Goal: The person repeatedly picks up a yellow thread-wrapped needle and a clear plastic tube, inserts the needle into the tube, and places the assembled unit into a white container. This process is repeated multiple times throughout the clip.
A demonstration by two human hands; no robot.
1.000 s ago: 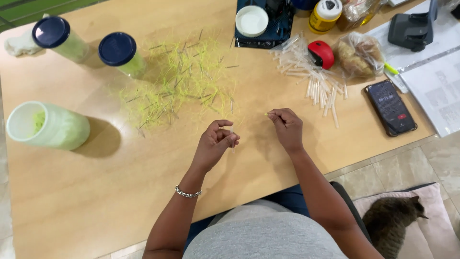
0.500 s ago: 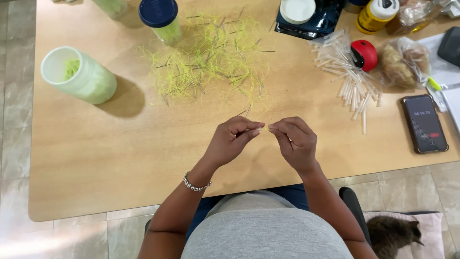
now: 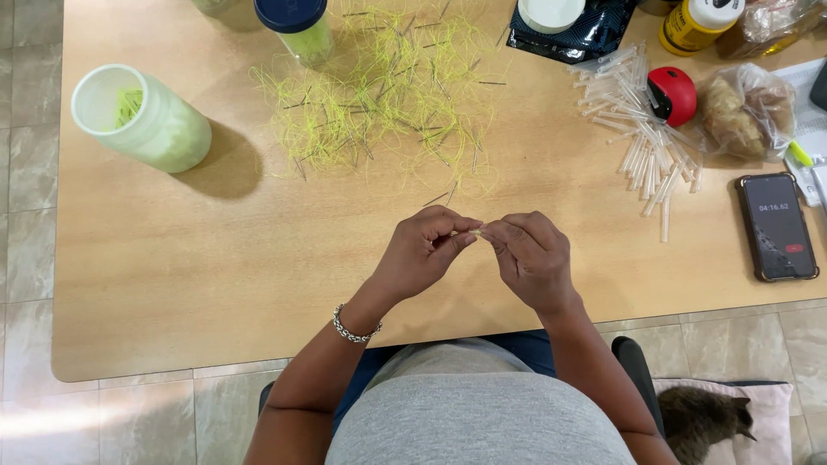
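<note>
- The left hand (image 3: 422,254) and the right hand (image 3: 530,258) meet fingertip to fingertip above the wooden table (image 3: 172,275), both pinched narrow on one small pale piece (image 3: 476,232); it is too small to tell what it is, and most of it is hidden between the fingers.
- Whether a thread runs from that piece cannot be made out.
- A beaded bracelet (image 3: 353,325) circles the left wrist.
- Just beyond the hands, a loose heap of yellow-green threads (image 3: 388,86) mixed with thin dark needle-like bits is spread over the table; a few stray bits lie near the left hand's knuckles.
- To the right of the hands lies a scatter of clear short tubes (image 3: 642,138), with a red round object (image 3: 674,95) resting at its edge.
- A clear bag (image 3: 745,112) with brownish contents sits just beside the red object; what is in it is hard to tell.
- A dark phone (image 3: 777,228) lies flat near the table's right edge, screen lit.
- On the left, well apart from the hands, a pale green open jar (image 3: 142,120) lies tilted, some yellow-green threads showing inside.
- At the top edge, a jar with a dark blue lid (image 3: 297,26) is cut off by the frame, as are a yellow bottle (image 3: 698,21) and a dark pouch (image 3: 573,30) bearing a white lid.
- Bottom right, a cat (image 3: 702,418) lies on a pink cushion (image 3: 775,405), partly hidden behind the person's arm.
</note>
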